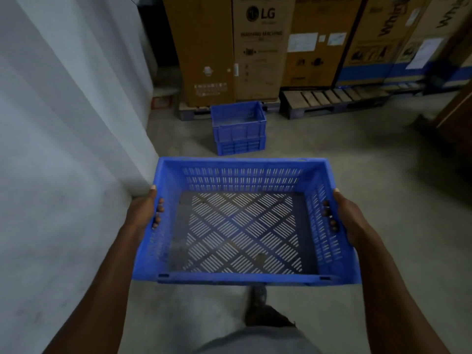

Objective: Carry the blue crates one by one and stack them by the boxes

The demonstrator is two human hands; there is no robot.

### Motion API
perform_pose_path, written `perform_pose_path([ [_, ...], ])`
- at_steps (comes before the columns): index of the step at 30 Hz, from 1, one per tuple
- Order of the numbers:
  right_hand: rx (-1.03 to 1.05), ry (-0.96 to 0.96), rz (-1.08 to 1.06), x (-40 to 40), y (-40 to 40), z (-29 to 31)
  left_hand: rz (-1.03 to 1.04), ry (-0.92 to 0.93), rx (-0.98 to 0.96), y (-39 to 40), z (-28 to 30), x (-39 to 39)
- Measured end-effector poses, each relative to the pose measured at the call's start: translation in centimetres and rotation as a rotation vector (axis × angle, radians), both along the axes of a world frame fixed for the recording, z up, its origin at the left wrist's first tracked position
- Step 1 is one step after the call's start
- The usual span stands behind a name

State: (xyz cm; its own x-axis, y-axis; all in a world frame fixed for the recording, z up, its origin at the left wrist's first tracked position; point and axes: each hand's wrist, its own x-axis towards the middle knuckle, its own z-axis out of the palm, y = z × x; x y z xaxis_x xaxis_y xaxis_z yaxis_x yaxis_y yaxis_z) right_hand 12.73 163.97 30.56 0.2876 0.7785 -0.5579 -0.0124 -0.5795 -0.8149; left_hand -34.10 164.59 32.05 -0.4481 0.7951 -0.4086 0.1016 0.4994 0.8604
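Note:
I hold an empty blue slotted crate point(242, 275) level in front of me, above the floor. My left hand point(145, 209) grips its left wall, fingers curled through the handle slot. My right hand point(344, 213) grips the right wall the same way. Ahead on the concrete floor stands a stack of two blue crates point(238, 129), one set on the other, right in front of tall cardboard boxes point(260, 47) that rest on pallets.
A white wall point(63, 149) runs along my left and ends in a corner near the crate. A wooden pallet point(329, 100) juts out at the right under more boxes. Something brown point(457, 111) stands at the far right. My foot point(258, 297) shows below the crate.

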Motion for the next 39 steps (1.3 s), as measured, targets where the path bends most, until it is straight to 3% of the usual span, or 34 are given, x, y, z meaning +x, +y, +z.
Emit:
perform_pose_path([
  [12, 0.024, -0.058, 0.056, 0.5, 34.3, 0.7, 0.064, -0.037, -0.004, 31.3, -1.0, 0.4],
  [28, -0.036, -0.073, 0.092, -0.1, 76.3, -1.3, -0.020, -0.042, -0.034, 74.3, -1.5, -0.4],
  [39, -0.104, -0.092, 0.207, 2.8, 106.3, -10.2, -0.025, -0.085, -0.158, 99.1, -9.9, 2.8],
])
